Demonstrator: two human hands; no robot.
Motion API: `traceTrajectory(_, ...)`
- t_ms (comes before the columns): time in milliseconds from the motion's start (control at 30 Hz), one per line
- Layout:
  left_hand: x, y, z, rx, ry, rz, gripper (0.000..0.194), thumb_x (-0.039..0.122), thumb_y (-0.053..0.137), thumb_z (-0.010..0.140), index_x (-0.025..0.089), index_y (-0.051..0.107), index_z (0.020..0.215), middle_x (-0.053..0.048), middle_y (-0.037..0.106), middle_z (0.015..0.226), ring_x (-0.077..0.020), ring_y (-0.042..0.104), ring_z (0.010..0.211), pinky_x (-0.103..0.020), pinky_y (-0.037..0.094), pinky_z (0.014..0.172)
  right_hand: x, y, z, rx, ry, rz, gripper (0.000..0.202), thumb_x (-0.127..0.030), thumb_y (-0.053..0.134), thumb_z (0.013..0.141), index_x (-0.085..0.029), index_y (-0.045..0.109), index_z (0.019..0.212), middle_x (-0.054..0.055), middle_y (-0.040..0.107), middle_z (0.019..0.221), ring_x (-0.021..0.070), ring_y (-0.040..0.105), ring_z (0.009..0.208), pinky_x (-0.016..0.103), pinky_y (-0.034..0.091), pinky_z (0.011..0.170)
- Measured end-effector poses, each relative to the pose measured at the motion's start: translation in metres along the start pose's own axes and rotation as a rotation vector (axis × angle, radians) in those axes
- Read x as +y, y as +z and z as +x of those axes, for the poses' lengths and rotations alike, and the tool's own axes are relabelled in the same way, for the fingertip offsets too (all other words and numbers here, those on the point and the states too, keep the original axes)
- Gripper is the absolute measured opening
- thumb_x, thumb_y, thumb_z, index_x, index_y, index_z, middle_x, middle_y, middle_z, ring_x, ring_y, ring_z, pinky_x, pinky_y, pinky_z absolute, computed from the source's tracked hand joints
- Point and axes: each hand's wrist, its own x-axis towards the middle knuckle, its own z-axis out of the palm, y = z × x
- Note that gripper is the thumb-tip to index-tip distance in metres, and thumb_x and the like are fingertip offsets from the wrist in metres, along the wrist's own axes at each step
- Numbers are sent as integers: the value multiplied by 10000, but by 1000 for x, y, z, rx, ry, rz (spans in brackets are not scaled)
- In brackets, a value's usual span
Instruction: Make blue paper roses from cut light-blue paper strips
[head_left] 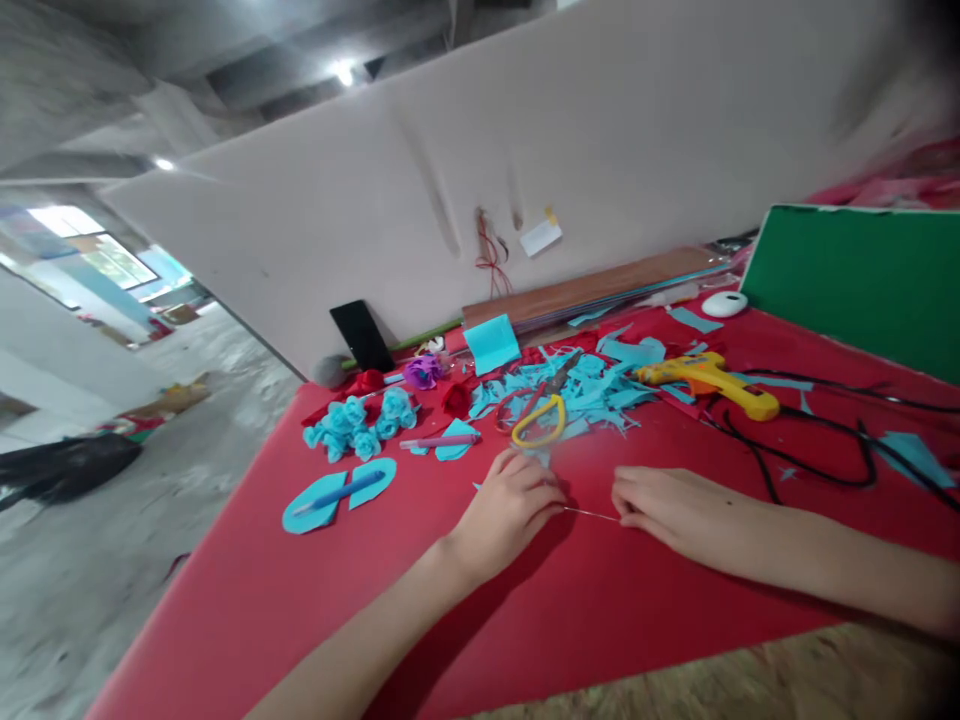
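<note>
Low over the red table (525, 620), a thin wire (591, 514) runs between both hands. My left hand (514, 508) has its fingers closed on the wire's left end. At the other end, my right hand (645, 500) pinches it with curled fingers. Just beyond my left hand lie scissors (540, 425) with yellow and red handles, their blades over a heap of blue paper scraps (592, 390). Blue paper flowers (360, 425) sit at the left. Nearer, a blue pen (349, 490) rests across two blue paper pieces (311, 505).
A yellow glue gun (712, 380) with black cables (832, 455) lies at the right. Behind are a green board (862, 285), a white mouse (724, 304) and a black phone (362, 337) leaning on the white partition (315, 210). A pink pen (442, 440) lies near the flowers.
</note>
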Motion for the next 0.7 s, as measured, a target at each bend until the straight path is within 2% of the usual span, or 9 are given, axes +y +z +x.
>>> traceTrajectory(167, 9, 6, -4, 2, -49, 96, 128, 221, 488, 857, 129, 578, 866, -22, 600, 862, -155, 571, 859, -370, 465, 790, 0, 1, -5, -11, -13, 14, 112, -173, 468, 824, -175, 530, 731, 30, 583, 768, 156, 563, 649, 261, 397, 601)
traceTrajectory(300, 18, 5, -7, -6, -48, 193, 111, 106, 457, 840, 96, 560, 880, -54, 584, 881, -191, 537, 920, -424, 389, 914, -9, 6, 3, 12, 8, 43, 36, -215, 512, 806, -182, 525, 797, 28, 590, 812, 162, 585, 712, 265, 427, 633)
traceTrajectory(400, 23, -1, -12, 15, -89, 216, 177, 41, 389, 826, 54, 553, 892, -108, 581, 881, -225, 519, 896, -451, 331, 963, -17, 8, 10, 30, 11, 58, 149, -203, 420, 851, -175, 550, 785, 49, 609, 800, 164, 598, 721, 268, 439, 654)
traceTrajectory(500, 22, -9, -19, 54, -134, 164, 226, 1, 347, 811, 68, 556, 864, -96, 590, 817, -210, 524, 812, -466, 305, 980, -24, 7, 14, 49, -4, 83, 276, -225, 337, 885, -182, 589, 782, 64, 636, 808, 165, 609, 742, 257, 439, 664)
traceTrajectory(567, 19, -17, -26, 96, -157, 85, 230, 0, 356, 808, 100, 560, 842, -69, 600, 781, -187, 527, 769, -456, 286, 1000, -27, 5, 15, 65, -16, 158, 281, -243, 352, 879, -190, 610, 784, 61, 649, 799, 162, 609, 734, 242, 432, 643)
traceTrajectory(700, 9, -36, -46, 265, -272, -159, 137, 118, 446, 837, 182, 565, 815, -4, 627, 753, -144, 541, 745, -433, 243, 1034, -32, 2, 18, 83, -6, 390, 239, -262, 414, 846, -191, 615, 737, 29, 618, 658, 130, 558, 589, 220, 396, 564)
